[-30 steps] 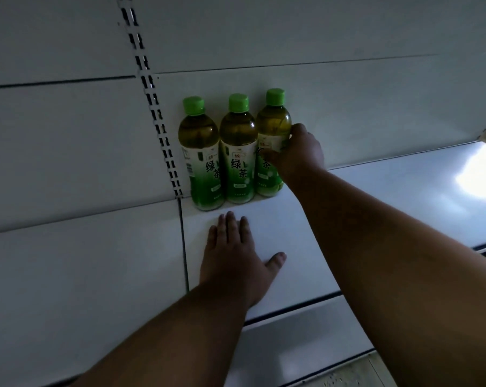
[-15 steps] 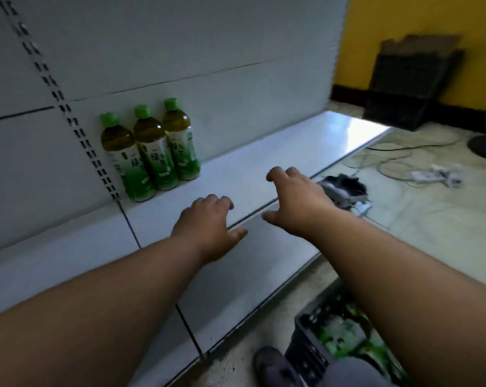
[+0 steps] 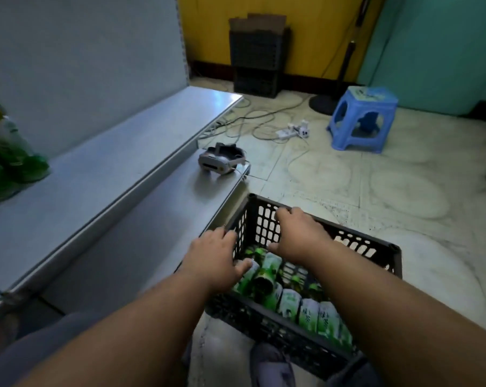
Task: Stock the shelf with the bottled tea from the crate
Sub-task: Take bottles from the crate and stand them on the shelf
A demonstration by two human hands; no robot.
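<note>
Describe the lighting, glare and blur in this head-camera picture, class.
Head view: dim overall; a pale sheen on the far end of the shelf; shelved bottles at the left edge smeared by blur; wide-angle lens stretches the forearms; bottles in the crate lie in shadow.

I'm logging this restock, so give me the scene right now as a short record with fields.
crate: black plastic crate on the floor beside the lower shelf
crate contents: green-labelled tea bottles, lying down
left hand: over the crate, holding nothing
right hand: over the crate, holding nothing
shelf: stocked bottles at far left
lower shelf: grey headset
floor: blue stool, cables
</note>
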